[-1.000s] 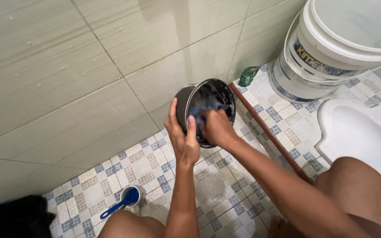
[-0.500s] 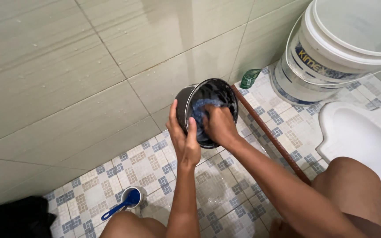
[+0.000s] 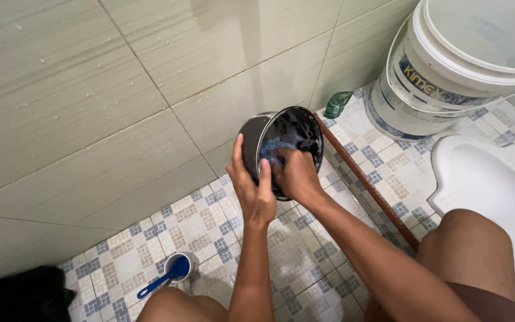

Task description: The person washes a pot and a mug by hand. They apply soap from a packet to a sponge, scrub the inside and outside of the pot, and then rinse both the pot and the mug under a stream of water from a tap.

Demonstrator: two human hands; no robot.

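Fingers (image 3: 264, 170) of our left hand (image 3: 251, 188) clamp the rim of the round black metal pot (image 3: 284, 143), tilted above the patterned floor tiles (image 3: 204, 223). Right hand (image 3: 293, 173) presses a blue scouring pad (image 3: 272, 149) inside; suds visible, scrubbing unfinished, rinsing still to do.

Glossy dark pot (image 3: 293, 134), matt blue sponge (image 3: 272, 149)

Left hand (image 3: 253, 189) gripping, thumb up; right hand (image 3: 294, 174) clenched, arm extended.
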